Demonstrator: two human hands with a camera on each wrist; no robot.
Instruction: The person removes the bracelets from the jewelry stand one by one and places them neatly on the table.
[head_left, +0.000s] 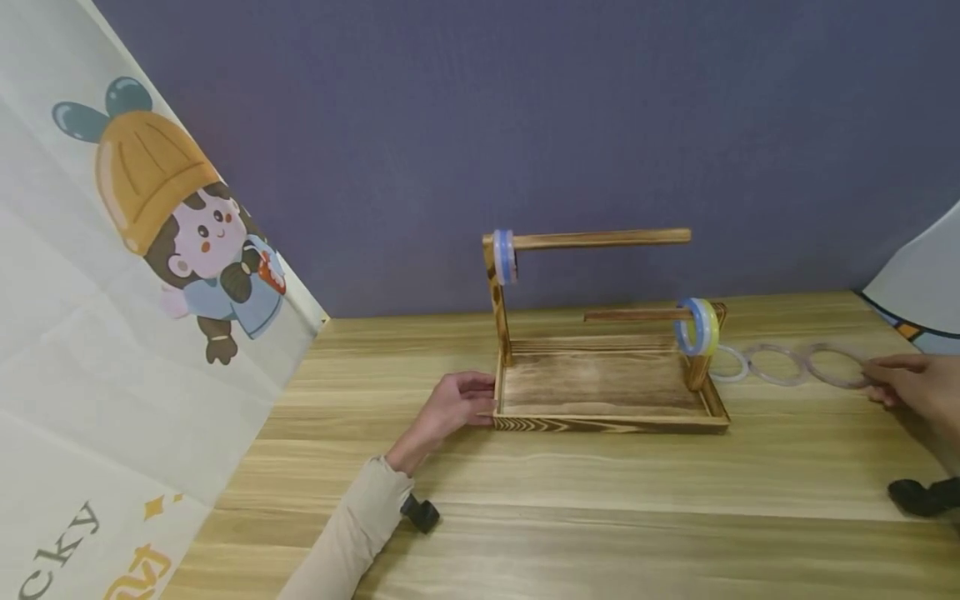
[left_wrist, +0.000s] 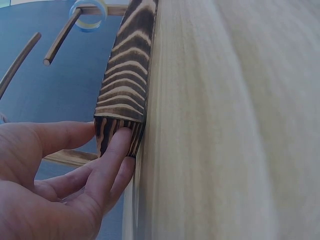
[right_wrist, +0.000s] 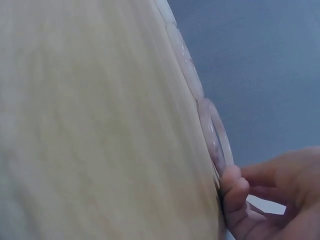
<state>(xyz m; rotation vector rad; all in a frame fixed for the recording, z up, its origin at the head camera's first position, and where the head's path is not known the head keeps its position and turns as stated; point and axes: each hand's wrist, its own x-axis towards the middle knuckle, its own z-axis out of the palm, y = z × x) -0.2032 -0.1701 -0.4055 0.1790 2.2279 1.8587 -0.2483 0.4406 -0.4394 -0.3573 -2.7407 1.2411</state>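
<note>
My left hand (head_left: 455, 404) rests at the left end of a wooden bangle stand (head_left: 611, 425). In the left wrist view its fingers (left_wrist: 114, 150) lie against the striped end wall of the stand's tray base. At the far right of the head view, my right hand (head_left: 915, 385) pinches the edge of a pale purplish bangle (right_wrist: 209, 131) between thumb and finger. The bangle's near side tilts off the tabletop in the right wrist view. A pale pinkish bangle (right_wrist: 185, 62) and a white bangle (right_wrist: 164, 9) lie in line with it, towards the stand.
Pale pink and blue bangles (head_left: 504, 257) hang at the post end of the upper rod (head_left: 607, 238). Blue and yellow bangles (head_left: 702, 327) circle the lower rod (head_left: 630, 315). A dark partition (head_left: 570, 125) stands behind the wood-grain table (head_left: 585, 508); a printed white sheet (head_left: 97, 350) hangs left.
</note>
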